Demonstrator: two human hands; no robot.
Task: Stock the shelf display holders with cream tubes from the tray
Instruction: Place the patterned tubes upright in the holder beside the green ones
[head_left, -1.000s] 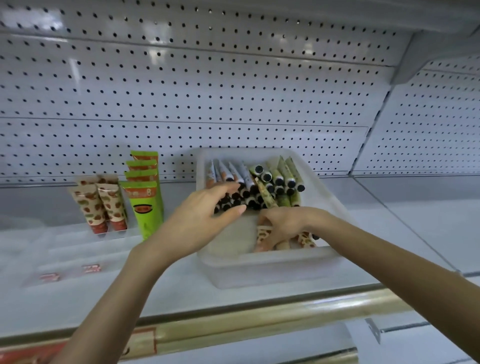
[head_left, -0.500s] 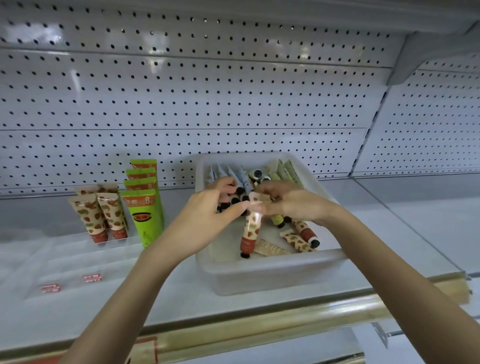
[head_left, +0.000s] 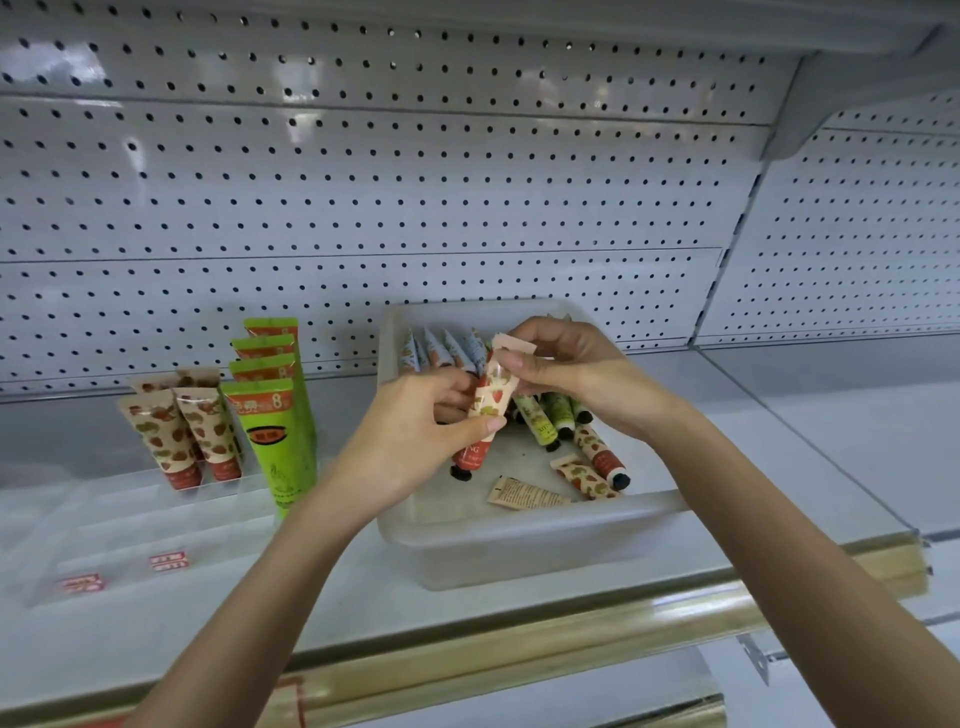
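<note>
Above the translucent tray (head_left: 524, 540) both hands hold one strawberry-print cream tube (head_left: 488, 410), cap down. My right hand (head_left: 566, 366) pinches its flat crimped top. My left hand (head_left: 415, 436) grips its middle between thumb and fingers. Inside the tray lie more tubes: blue ones (head_left: 441, 353) at the back, green ones (head_left: 545, 415) under my right hand, strawberry ones (head_left: 597, 457) and a beige one (head_left: 524, 493) at the front. The clear stepped display holder (head_left: 130, 519) at the left carries strawberry tubes (head_left: 182, 431) on its back step.
A row of tall green tubes (head_left: 275, 415) stands between the holder and the tray. Red price labels (head_left: 166, 561) sit on the holder's front. A pegboard wall (head_left: 363, 208) backs the shelf. A gold rail (head_left: 519, 644) runs along the shelf's front edge.
My right hand lifted a strawberry tube out of the tray's front pile and raised it. My left hand closed round its middle. Both hands now hold it above the tray.
</note>
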